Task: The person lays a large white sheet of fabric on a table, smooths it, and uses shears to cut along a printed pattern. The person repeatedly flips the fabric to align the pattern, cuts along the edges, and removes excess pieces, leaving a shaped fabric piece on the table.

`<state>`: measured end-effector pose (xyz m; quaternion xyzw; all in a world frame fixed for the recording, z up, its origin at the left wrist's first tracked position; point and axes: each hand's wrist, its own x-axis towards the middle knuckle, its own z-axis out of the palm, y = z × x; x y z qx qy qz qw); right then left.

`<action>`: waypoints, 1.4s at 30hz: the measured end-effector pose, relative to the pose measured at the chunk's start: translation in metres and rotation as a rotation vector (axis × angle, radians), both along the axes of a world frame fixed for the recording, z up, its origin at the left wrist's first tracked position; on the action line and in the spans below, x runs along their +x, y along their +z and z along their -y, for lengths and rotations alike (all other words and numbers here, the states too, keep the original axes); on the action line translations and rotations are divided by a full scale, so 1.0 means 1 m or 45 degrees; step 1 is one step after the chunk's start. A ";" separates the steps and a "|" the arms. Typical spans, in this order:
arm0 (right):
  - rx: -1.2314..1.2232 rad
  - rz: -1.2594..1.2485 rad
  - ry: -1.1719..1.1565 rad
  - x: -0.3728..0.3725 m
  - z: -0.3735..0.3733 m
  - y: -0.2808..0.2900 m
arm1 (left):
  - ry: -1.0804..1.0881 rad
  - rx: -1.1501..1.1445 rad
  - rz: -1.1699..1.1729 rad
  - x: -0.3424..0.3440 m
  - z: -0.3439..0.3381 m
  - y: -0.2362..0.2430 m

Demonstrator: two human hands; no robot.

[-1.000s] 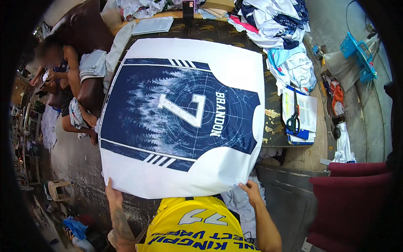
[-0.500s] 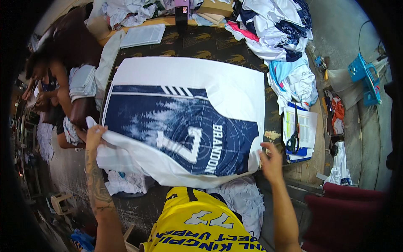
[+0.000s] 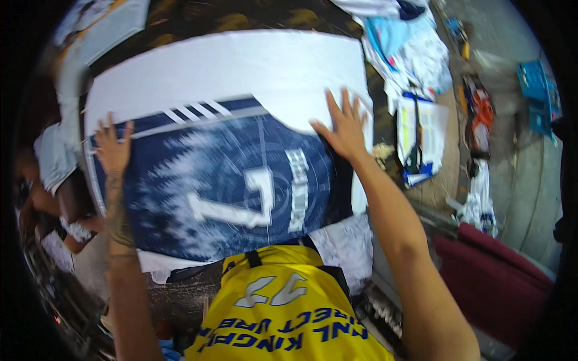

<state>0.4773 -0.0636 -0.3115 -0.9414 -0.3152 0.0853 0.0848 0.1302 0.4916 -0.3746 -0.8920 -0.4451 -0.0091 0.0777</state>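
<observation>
Having let go of the near edge we held a moment ago, we now press our left hand (image 3: 112, 148) and right hand (image 3: 344, 127), fingers spread flat and gripping nothing, on the navy-and-white printed sheet (image 3: 217, 174), smoothing it across the table (image 3: 180, 18).

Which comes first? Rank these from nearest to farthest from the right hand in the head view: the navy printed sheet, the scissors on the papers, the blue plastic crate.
1. Navy printed sheet: directly under the right hand.
2. Scissors: just right of it, on the papers.
3. Blue plastic crate: far right, on the floor.
</observation>
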 end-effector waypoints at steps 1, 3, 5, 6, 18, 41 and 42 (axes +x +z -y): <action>-0.037 -0.021 -0.044 0.027 -0.018 -0.003 | 0.041 -0.010 -0.029 0.016 -0.026 -0.015; -0.172 -0.037 0.024 0.068 -0.048 0.011 | -0.117 0.292 -0.384 0.024 -0.066 -0.027; -0.065 -0.021 0.134 0.099 -0.076 0.046 | -0.250 0.356 -0.487 0.020 -0.090 -0.015; 0.133 0.433 0.252 0.092 -0.080 0.060 | -0.120 0.133 -0.354 0.013 -0.094 0.000; 0.085 -1.390 -0.233 -0.255 0.233 0.093 | -0.502 -1.514 0.408 -0.193 0.373 0.161; 0.922 -1.199 -1.028 -0.171 0.290 -0.083 | 0.768 -2.208 1.447 -0.266 0.514 0.037; 0.803 -1.246 -0.993 -0.164 0.288 -0.089 | 1.201 -2.209 1.785 -0.246 0.507 0.003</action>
